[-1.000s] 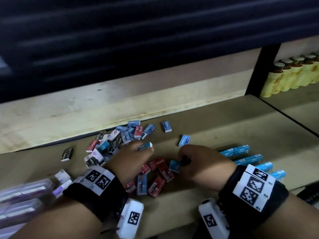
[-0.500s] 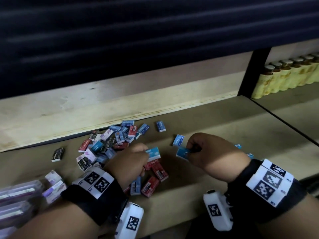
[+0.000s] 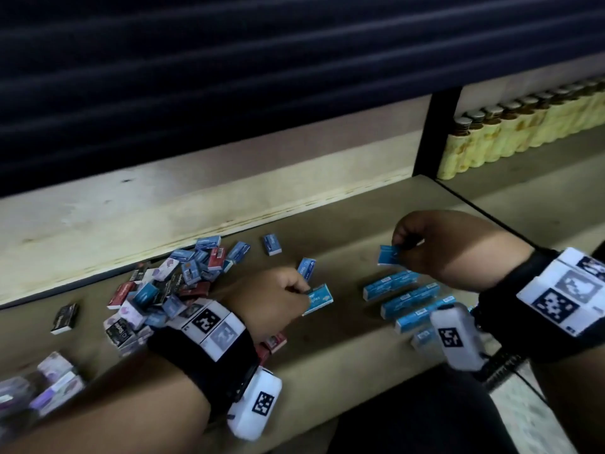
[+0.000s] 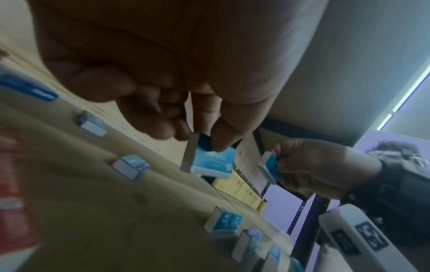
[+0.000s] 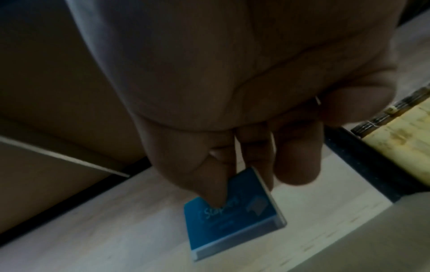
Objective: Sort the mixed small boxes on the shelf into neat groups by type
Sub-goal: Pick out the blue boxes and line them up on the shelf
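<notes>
Mixed pile of small boxes (image 3: 170, 290) (blue, red, black, white-purple) lies loose on the shelf (image 3: 327, 348), left of centre, against the pale back board (image 3: 163, 221). Two blue boxes lie apart just right of the pile. Sorted rows of light-blue boxes (image 3: 409, 299) sit to the right, lying side by side. Left hand (image 3: 265, 299) pinches one light-blue box (image 3: 319, 298) between thumb and fingertips, low over the shelf between pile and rows. Right hand (image 3: 451, 247) pinches a second light-blue box (image 3: 388, 255) by its edge, held above the rows, clear of the shelf. A black upright (image 3: 432, 132) divides the bay; a row of yellow bottles (image 3: 510, 132) stands beyond. White-purple packs (image 3: 55, 381) at far left, blurred.
</notes>
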A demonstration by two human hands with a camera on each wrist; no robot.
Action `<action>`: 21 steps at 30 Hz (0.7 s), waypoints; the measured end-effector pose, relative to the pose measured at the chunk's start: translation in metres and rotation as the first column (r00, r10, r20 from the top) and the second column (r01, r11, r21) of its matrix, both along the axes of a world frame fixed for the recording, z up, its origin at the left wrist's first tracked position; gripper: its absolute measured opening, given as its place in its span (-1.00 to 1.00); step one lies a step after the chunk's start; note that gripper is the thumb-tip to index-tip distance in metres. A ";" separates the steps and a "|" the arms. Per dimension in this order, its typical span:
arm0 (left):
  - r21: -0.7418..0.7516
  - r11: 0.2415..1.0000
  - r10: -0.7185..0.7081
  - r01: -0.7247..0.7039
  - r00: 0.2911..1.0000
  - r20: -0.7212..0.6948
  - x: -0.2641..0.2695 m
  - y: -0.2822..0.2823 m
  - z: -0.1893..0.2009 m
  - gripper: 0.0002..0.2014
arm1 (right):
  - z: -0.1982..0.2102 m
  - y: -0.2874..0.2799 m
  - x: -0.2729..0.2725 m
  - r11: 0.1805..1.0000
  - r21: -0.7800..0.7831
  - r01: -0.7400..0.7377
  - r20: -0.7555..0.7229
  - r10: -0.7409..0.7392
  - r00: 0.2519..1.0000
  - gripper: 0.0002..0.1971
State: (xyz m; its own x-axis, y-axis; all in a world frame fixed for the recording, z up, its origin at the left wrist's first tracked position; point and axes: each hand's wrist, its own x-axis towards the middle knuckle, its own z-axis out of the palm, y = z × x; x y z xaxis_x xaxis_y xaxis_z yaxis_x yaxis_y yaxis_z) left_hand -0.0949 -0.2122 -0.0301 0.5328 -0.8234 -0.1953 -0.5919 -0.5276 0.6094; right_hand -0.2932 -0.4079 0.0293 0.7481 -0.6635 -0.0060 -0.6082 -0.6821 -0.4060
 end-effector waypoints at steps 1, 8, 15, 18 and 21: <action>0.019 1.000 -0.020 0.019 0.998 0.063 0.000 -0.007 0.001 -0.86 | 0.002 -0.005 -0.002 1.000 -0.024 -0.011 -0.016 0.011 1.000 -0.88; 0.140 0.983 -0.149 0.121 0.967 0.206 -0.007 -0.059 0.010 -0.95 | -0.007 -0.048 0.003 0.975 -0.171 -0.139 -0.213 0.101 0.972 -0.87; 0.224 0.954 -0.246 0.200 0.948 0.200 -0.022 -0.103 0.010 -0.88 | -0.018 -0.072 0.034 0.919 -0.164 -0.359 -0.477 0.245 0.844 -0.88; 0.244 0.943 -0.276 0.227 0.942 0.190 -0.028 -0.117 0.008 -0.87 | -0.021 -0.076 0.046 0.873 -0.157 -0.462 -0.596 0.289 0.749 -0.79; 0.262 0.934 -0.299 0.243 0.933 0.199 -0.031 -0.128 0.004 -0.86 | -0.029 -0.078 0.054 0.867 -0.122 -0.484 -0.640 0.304 0.706 -0.77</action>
